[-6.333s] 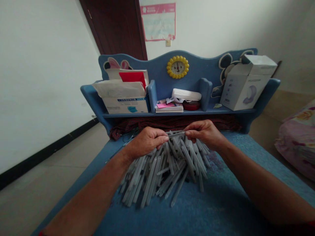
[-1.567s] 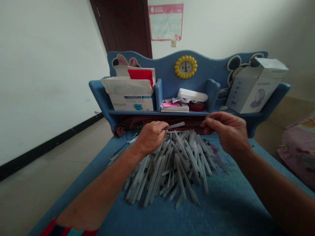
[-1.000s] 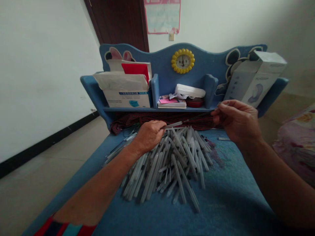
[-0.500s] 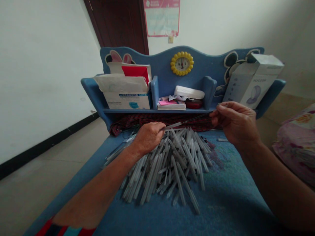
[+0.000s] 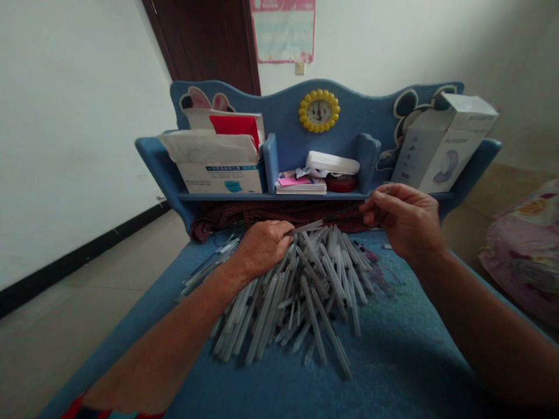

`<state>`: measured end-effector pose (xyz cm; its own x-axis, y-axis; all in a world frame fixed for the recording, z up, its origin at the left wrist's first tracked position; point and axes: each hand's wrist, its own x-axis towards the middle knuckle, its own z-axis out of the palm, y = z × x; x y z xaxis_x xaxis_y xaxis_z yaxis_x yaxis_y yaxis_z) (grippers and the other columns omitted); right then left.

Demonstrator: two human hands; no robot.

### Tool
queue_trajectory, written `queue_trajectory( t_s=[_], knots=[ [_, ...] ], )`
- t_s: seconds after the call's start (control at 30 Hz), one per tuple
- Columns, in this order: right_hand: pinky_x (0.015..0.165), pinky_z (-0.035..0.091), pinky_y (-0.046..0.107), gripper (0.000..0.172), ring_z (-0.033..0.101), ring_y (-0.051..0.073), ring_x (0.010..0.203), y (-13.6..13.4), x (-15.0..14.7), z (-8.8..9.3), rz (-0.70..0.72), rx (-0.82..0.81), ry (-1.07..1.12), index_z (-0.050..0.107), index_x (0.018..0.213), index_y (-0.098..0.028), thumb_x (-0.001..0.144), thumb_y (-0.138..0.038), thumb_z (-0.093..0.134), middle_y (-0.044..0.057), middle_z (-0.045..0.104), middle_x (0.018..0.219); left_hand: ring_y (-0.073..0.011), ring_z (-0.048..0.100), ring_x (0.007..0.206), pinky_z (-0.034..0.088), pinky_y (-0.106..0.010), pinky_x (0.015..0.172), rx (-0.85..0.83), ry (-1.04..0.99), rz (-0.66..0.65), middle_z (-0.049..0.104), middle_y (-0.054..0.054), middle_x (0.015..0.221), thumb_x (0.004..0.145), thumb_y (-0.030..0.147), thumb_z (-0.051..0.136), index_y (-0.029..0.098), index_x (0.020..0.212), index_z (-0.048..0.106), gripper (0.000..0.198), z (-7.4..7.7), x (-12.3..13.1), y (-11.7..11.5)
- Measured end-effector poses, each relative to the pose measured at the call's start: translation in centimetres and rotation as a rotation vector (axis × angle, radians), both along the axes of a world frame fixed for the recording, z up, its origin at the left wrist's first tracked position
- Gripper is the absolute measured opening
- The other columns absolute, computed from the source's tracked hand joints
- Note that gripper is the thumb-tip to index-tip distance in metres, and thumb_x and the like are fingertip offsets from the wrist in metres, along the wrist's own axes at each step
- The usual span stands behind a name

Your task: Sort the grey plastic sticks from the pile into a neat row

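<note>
My left hand (image 5: pixel 264 247) is closed around one end of a clear pen barrel (image 5: pixel 309 226), just above the heap. The barrel points right and slightly up. Opposite it, my right hand (image 5: pixel 404 218) pinches a thin dark pen refill (image 5: pixel 347 210) between thumb and fingers. The refill slants down to the left, its tip at the barrel's open end; how far it sits inside is too small to tell. Under both hands lies a heap of translucent pen barrels (image 5: pixel 271 314), spread over the blue tabletop (image 5: pixel 393 361).
A blue shelf (image 5: pixel 244 197) along the back holds a mask box (image 5: pixel 222 177), papers (image 5: pixel 301 187), a white case (image 5: pixel 332 162) and a tilted white carton (image 5: pixel 449 145). A yellow-rimmed clock (image 5: pixel 318 110) hangs at its middle. Checked cloth (image 5: pixel 231 218) lies beneath the shelf.
My right hand has moved left toward my left hand, and less of the refill shows between it and the barrel. The left hand keeps its hold. The whole view has shifted slightly.
</note>
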<state>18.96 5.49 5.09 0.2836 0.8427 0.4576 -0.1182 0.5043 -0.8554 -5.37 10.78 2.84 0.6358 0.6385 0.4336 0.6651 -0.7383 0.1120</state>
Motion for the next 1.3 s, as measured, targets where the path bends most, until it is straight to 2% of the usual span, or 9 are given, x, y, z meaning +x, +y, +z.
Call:
queue_trajectory(
  t_s=[0.33, 0.67, 0.93, 1.03, 1.1, 1.17, 1.27, 1.3],
  knots=[
    [0.043, 0.045, 0.023, 0.01, 0.057, 0.011, 0.045, 0.1, 0.3, 0.1, 0.004, -0.011, 0.016, 0.059, 0.072, -0.017, 0.068, -0.023, 0.067, 0.001, 0.066, 0.061, -0.014, 0.065, 0.075, 0.045, -0.021, 0.066, -0.179, -0.101, -0.034, 0.071, -0.001, 0.079, 0.079, 0.014, 0.049, 0.017, 0.085, 0.068, 0.02, 0.9, 0.1, -1.0],
    [0.045, 0.046, 0.022, 0.012, 0.056, 0.01, 0.045, 0.1, 0.0, -0.3, 0.023, -0.031, -0.007, 0.062, 0.075, -0.018, 0.069, -0.025, 0.069, 0.0, 0.067, 0.062, -0.0148, 0.065, 0.074, 0.045, -0.022, 0.068, -0.119, -0.068, -0.034, 0.07, -0.002, 0.079, 0.078, 0.012, 0.051, 0.017, 0.082, 0.069, 0.019, 0.8, 0.3, -1.0],
    [0.04, 0.04, 0.02, 0.019, 0.052, 0.008, 0.04, 0.1, -1.9, -1.3, 0.212, -0.156, -0.145, 0.065, 0.071, -0.014, 0.068, -0.031, 0.072, 0.0, 0.064, 0.055, -0.0146, 0.065, 0.073, 0.046, -0.022, 0.066, -0.304, -0.15, -0.101, 0.071, 0.0, 0.08, 0.077, 0.015, 0.052, 0.018, 0.088, 0.071, 0.022, 1.3, 1.1, -2.0],
    [0.038, 0.039, 0.019, 0.032, 0.051, 0.008, 0.038, 0.2, -1.7, -1.3, 0.279, -0.178, -0.236, 0.066, 0.087, -0.013, 0.07, -0.04, 0.07, 0.0, 0.063, 0.055, -0.015, 0.065, 0.072, 0.046, -0.022, 0.065, -0.367, -0.178, -0.113, 0.071, 0.0, 0.079, 0.078, 0.017, 0.051, 0.018, 0.087, 0.071, 0.022, 1.3, 1.3, -2.2],
    [0.038, 0.038, 0.02, 0.042, 0.051, 0.009, 0.039, 0.8, -0.8, -1.5, 0.271, -0.18, -0.315, 0.064, 0.098, -0.013, 0.075, -0.047, 0.064, 0.0, 0.063, 0.056, -0.0155, 0.064, 0.072, 0.047, -0.023, 0.066, -0.391, -0.204, -0.104, 0.071, 0.001, 0.08, 0.077, 0.02, 0.053, 0.018, 0.086, 0.071, 0.021, 1.2, 1.4, -2.2],
    [0.04, 0.039, 0.02, 0.042, 0.05, 0.009, 0.039, 1.8, 0.7, -2.1, 0.165, -0.231, -0.515, 0.064, 0.099, -0.013, 0.082, -0.049, 0.053, 0.001, 0.063, 0.056, -0.0156, 0.064, 0.071, 0.047, -0.023, 0.067, -0.407, -0.232, -0.096, 0.071, 0.001, 0.079, 0.077, 0.022, 0.055, 0.018, 0.086, 0.071, 0.019, 1.1, 1.4, -2.0],
    [0.049, 0.042, 0.021, 0.029, 0.057, 0.011, 0.05, 3.8, 3.2, -3.8, -0.087, -0.487, -1.152, 0.069, 0.087, -0.017, 0.085, -0.035, 0.046, 0.003, 0.065, 0.063, -0.0151, 0.064, 0.07, 0.047, -0.023, 0.066, -0.427, -0.255, -0.092, 0.071, 0.001, 0.078, 0.077, 0.024, 0.057, 0.017, 0.087, 0.071, 0.019, 1.0, 1.3, -1.8],
    [0.054, 0.044, 0.022, 0.024, 0.06, 0.013, 0.057, 4.4, 3.8, -4.4, -0.139, -0.542, -1.254, 0.07, 0.083, -0.018, 0.082, -0.031, 0.05, 0.005, 0.067, 0.066, -0.0149, 0.064, 0.07, 0.047, -0.023, 0.067, -0.433, -0.258, -0.092, 0.071, 0.001, 0.078, 0.077, 0.024, 0.057, 0.017, 0.087, 0.071, 0.019, 1.0, 1.3, -1.7]
  ],
)
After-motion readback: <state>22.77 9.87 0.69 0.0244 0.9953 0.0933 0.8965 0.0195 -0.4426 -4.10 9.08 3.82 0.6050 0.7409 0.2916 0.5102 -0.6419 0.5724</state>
